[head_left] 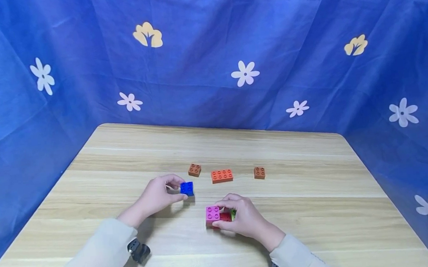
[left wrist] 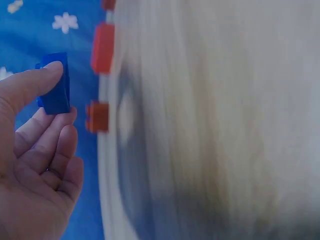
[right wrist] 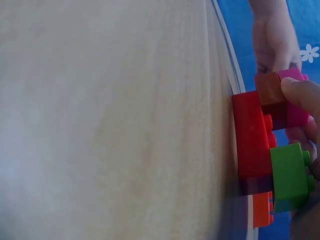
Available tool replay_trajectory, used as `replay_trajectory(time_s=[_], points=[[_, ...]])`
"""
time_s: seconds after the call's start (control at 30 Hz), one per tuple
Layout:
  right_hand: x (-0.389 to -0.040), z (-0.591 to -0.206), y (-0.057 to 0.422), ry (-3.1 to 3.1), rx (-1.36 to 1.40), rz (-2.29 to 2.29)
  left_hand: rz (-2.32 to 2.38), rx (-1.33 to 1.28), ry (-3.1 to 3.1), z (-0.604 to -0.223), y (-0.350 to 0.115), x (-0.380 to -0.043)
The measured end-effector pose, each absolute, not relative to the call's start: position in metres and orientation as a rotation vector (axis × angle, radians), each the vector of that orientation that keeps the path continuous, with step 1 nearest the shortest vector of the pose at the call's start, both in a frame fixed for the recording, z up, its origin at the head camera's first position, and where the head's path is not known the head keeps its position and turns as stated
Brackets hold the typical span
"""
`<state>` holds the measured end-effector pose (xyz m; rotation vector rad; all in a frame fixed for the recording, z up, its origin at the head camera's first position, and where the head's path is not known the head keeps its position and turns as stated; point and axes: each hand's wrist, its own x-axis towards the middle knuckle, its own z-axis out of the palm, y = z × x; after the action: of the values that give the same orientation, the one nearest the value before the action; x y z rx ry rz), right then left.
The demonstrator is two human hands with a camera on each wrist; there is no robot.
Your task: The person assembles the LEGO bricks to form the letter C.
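Note:
My left hand (head_left: 160, 193) pinches a blue two-by-two brick (head_left: 186, 189) between thumb and fingers, raised over the table as its shadow shows. In the left wrist view the thumb presses one face of the blue brick (left wrist: 56, 85). To the right and nearer, my right hand (head_left: 246, 217) grips a small stack at its pink brick (head_left: 212, 213). The right wrist view shows that stack side-on: a long red brick (right wrist: 252, 142) at the bottom, a brown brick (right wrist: 270, 97) under the pink one at one end, and a green brick (right wrist: 289, 172) on the other end.
Beyond the hands, an orange-red long brick (head_left: 222, 176) lies between two small brown bricks, one on the left (head_left: 194, 170) and one on the right (head_left: 259, 172). Blue patterned cloth (head_left: 193, 67) walls the wooden table (head_left: 317, 175) at the back and sides.

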<state>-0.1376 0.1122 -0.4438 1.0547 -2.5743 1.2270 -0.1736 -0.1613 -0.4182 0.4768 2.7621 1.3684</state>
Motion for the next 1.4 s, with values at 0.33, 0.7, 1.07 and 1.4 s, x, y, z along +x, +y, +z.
replay_trajectory(time_s=[0.33, 0.7, 1.07, 1.4], points=[[-0.139, -0.445, 0.112, -2.525, 1.084, 1.217, 1.395, 0.65, 2.693, -0.403, -0.131, -0.14], [-0.14, -0.446, 0.111, -2.52, 1.067, 1.257, 1.357, 0.819, 2.658, -0.403, -0.115, -0.131], [-0.138, -0.444, 0.111, -2.539, 1.04, 1.287, 1.256, 0.852, 2.698, -0.397, -0.105, -0.134], [-0.138, -0.445, 0.112, -2.541, 1.03, 1.293, 1.182, 0.807, 2.709, -0.39, -0.098, -0.134]])
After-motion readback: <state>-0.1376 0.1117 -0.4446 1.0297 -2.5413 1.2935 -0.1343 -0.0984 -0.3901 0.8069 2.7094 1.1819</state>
